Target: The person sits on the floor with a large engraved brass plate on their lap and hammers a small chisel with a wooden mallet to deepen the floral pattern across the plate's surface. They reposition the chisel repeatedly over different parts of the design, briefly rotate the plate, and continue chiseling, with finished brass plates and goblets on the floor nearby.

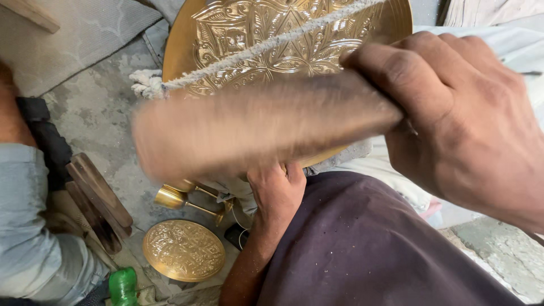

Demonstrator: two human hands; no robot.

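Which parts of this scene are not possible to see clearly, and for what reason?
Head view:
- Wooden mallet in the right hand: motion-blurred, its end shape unclear.
- Left hand: its fingers hidden behind the mallet, so its grip is unknown.
- Large engraved brass plate: top cut by the frame edge, lower rim covered by the mallet.
- Green bottle: cut by the bottom edge.

1 head camera looks steeply down, very near the hands, over lap and floor.

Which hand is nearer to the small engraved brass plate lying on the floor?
Left. The left hand grips the lower edge of the large brass tray, just above and right of the small plate. The right hand holds a wooden mallet much higher up.
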